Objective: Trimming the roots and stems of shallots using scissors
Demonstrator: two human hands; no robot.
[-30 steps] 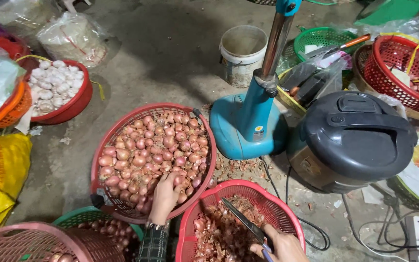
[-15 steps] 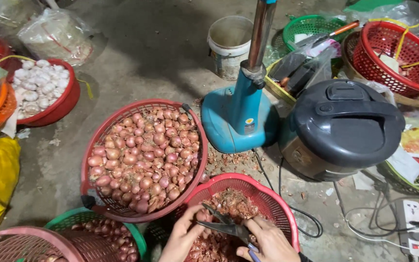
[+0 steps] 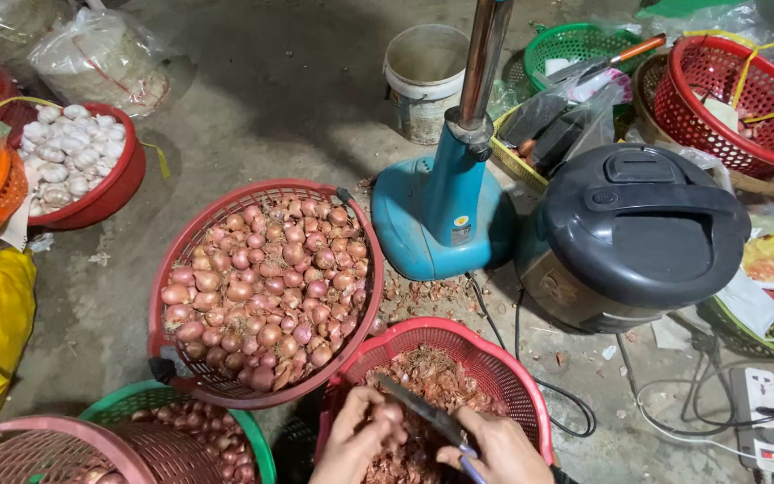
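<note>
A shallot (image 3: 390, 414) has been brought from the large red basket (image 3: 226, 387) and is pinched in the left hand (image 3: 357, 436) over the peel basket (image 3: 521, 385), while a knife (image 3: 423, 410), gripped by the right hand (image 3: 493, 448), is set against it.

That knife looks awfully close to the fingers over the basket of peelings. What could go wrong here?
The knife in the right hand points toward the left hand, which holds a small shallot; a slip could nick a finger. The black cables run along the floor right beside the red basket and could snag. The piled shallots lie close to their basket's rim; a knock might spill some.
</note>
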